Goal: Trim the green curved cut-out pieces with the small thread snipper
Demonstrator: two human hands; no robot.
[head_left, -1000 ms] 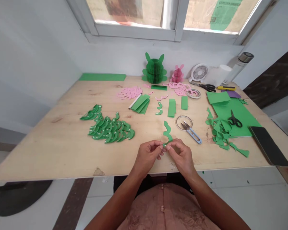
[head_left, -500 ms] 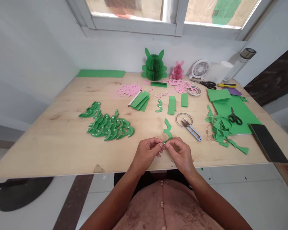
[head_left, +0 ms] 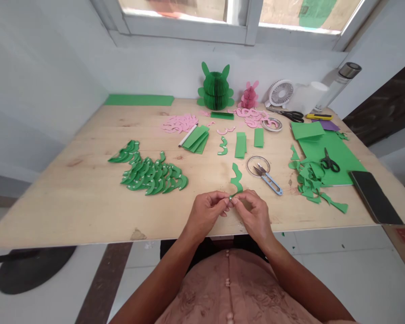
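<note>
A wavy green paper cutout stands out from between my fingertips near the table's front edge. My left hand pinches its near end from the left. From the right, my right hand pinches the same end, fingertips almost meeting the left ones. A small white spot shows at the pinch; the fingers hide most of it. Just beyond my right hand lie blue-handled thread snips, across a clear tape ring. Left of my hands is a heap of curved green paper pieces with white marks.
Green paper scraps, black scissors and a phone lie at right. Folded green papers and pink cutouts are farther back. A green paper figure, a pink one and a small fan stand by the wall.
The view has shifted slightly, so the table things sit a little higher in the picture. Both hands keep their pinch on the green paper cutout, with hardly any movement.
</note>
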